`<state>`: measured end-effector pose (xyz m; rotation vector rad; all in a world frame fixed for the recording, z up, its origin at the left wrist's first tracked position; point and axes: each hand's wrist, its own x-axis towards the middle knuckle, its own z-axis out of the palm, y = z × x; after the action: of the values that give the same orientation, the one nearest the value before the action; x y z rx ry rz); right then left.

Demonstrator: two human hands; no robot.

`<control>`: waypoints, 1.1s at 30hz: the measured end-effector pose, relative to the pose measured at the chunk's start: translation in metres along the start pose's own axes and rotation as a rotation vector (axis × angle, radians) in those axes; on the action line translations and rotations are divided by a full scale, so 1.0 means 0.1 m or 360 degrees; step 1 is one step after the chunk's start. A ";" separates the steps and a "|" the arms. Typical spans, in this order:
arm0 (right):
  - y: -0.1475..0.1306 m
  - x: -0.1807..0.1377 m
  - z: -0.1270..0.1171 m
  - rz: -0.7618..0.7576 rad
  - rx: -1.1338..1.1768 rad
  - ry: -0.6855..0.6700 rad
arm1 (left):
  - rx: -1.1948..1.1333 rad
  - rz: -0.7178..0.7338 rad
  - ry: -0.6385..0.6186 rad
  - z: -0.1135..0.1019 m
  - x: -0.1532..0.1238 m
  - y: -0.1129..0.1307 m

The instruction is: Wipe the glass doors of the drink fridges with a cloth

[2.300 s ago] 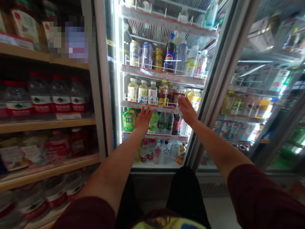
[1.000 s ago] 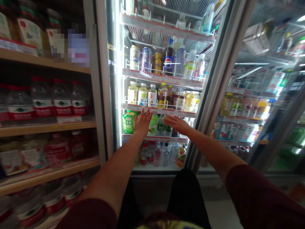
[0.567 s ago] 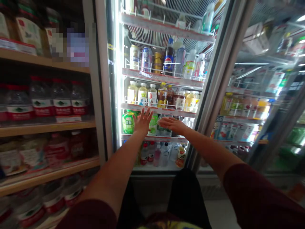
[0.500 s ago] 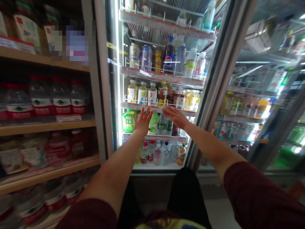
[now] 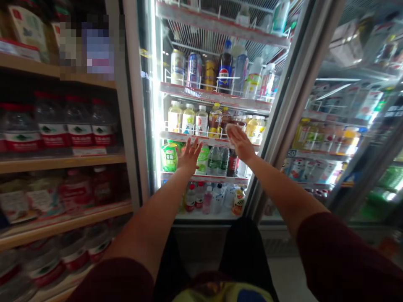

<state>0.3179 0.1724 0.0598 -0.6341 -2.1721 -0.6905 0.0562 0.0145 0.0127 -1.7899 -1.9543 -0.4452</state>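
My left hand (image 5: 189,156) is stretched into the open drinks fridge with fingers spread, right of a green-labelled bottle (image 5: 169,156) and just under a shelf edge (image 5: 176,136). It holds nothing. My right hand (image 5: 239,141) is open with fingers together, raised in front of a dark bottle (image 5: 232,162) and the jars and yellow bottles (image 5: 253,126) on the shelf above. Clear water bottles (image 5: 217,160) stand between the two hands.
The fridge door (image 5: 352,105) hangs open to the right. Cans and a cola bottle (image 5: 225,69) fill an upper fridge shelf; small bottles (image 5: 208,199) stand on the bottom one. Wooden shelves (image 5: 63,161) with large water bottles (image 5: 78,128) line the left.
My right hand has risen from the water-bottle shelf to the shelf above it. My left hand has stayed in place with fingers spread.
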 end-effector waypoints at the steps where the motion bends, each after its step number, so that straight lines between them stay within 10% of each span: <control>1: 0.00 0.03 0.00 0.0149 -0.0009 0.0106 | -0.0008 0.0000 -0.0005 0.00 0.00 0.00; 3: -0.08 -0.01 0.06 0.0173 -0.0016 0.0103 | -0.0023 0.0004 0.0005 -0.01 -0.01 0.01; 9: -0.24 -0.31 0.11 -0.0741 0.0052 -0.0589 | -0.0033 0.0023 0.0057 0.03 -0.01 0.00; 16: -0.07 -0.09 0.08 0.0129 0.0082 0.0275 | 0.0012 -0.0014 -0.0017 0.01 0.01 0.01; 22: -0.18 -0.27 0.09 -0.0805 0.0104 -0.0588 | -0.0024 0.0002 -0.0003 0.01 0.00 0.01; 28: 0.00 -0.05 0.08 0.0104 -0.0065 0.0338 | -0.0066 0.0012 0.0056 0.02 -0.01 0.00; 33: -0.19 -0.16 0.15 -0.0642 -0.0011 -0.0367 | -0.0018 0.0023 0.0070 0.04 -0.01 -0.01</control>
<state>0.3073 0.1650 0.0337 -0.2876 -2.5468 -0.8675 0.0544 0.0155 0.0083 -1.7855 -1.9115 -0.4876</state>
